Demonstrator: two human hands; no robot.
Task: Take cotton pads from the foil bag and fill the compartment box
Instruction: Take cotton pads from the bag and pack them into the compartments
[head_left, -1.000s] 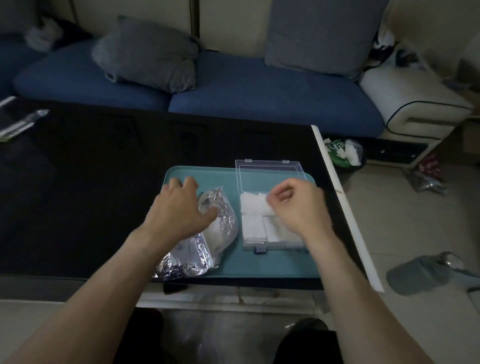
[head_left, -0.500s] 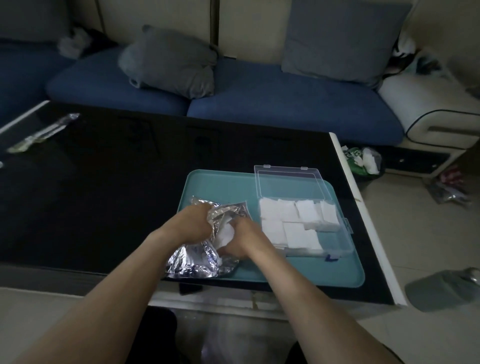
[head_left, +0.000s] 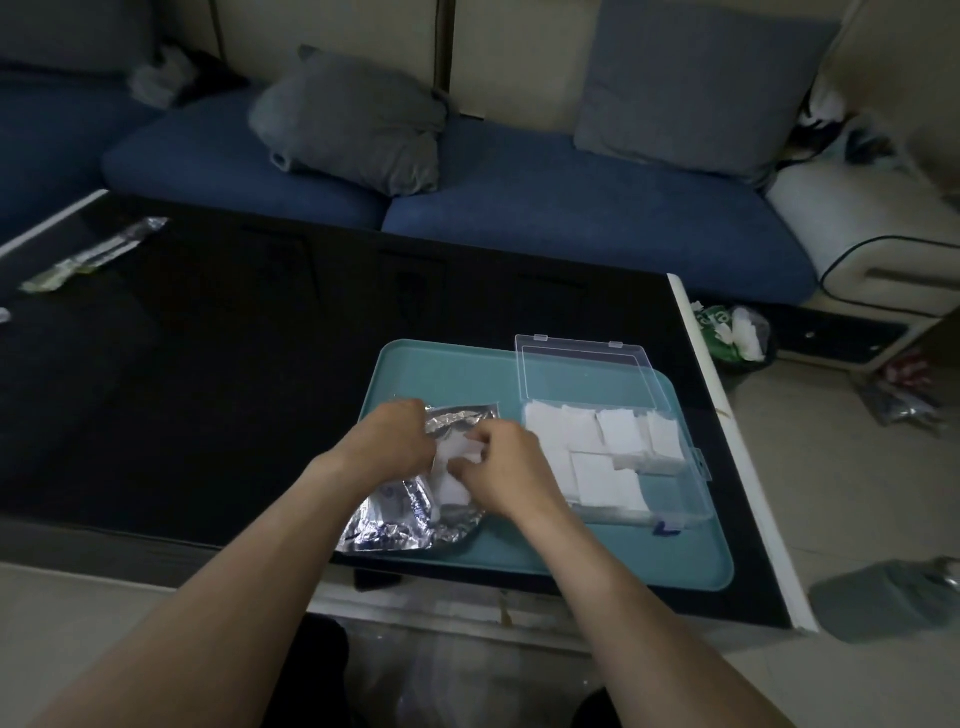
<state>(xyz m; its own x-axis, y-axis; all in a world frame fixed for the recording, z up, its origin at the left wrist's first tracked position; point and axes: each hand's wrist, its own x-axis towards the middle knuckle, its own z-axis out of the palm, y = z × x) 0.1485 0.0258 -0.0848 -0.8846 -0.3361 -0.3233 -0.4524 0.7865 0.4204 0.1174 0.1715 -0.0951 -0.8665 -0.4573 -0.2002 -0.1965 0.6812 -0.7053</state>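
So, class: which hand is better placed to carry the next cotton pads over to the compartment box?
Right. The right hand already pinches cotton pads at the foil bag's mouth and lies beside the compartment box; the left hand grips the bag on the far side.

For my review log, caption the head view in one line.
Both hands pull cotton pads from the foil bag beside the part-filled compartment box.

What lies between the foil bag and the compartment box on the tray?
In the head view, the right hand sits between the foil bag and compartment box, pinching cotton pads at the bag's mouth.
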